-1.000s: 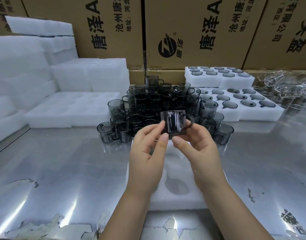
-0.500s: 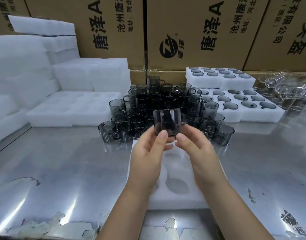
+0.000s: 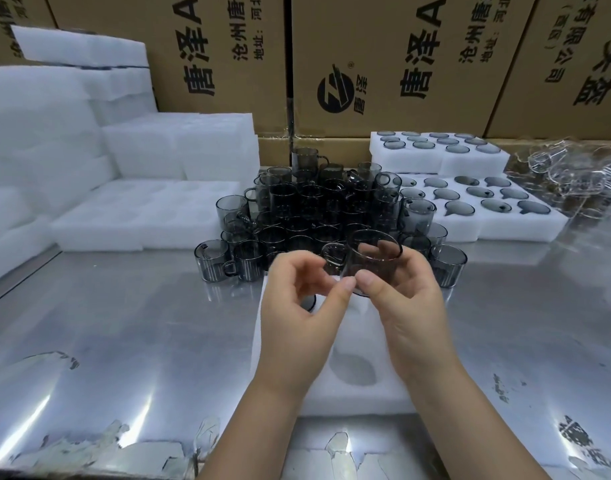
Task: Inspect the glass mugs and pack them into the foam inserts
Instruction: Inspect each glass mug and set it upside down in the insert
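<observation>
Mug (image 3: 369, 263) between left hand (image 3: 297, 306), right hand (image 3: 413, 306)

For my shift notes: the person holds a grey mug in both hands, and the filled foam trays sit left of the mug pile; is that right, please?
Not quite: the head view shows the filled foam trays right of the mug pile. Left hand and right hand do hold the grey mug.

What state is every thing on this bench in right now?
Smoky glass mug: lifted, tilted, handle leftward, gripped by left hand and right hand.
Foam insert under the hands: near pocket empty.
Mug pile: loose, unpacked.
Right foam inserts: pockets filled with mugs.
Left foam inserts: pockets look empty.
Clear glassware: loose heap.
</observation>
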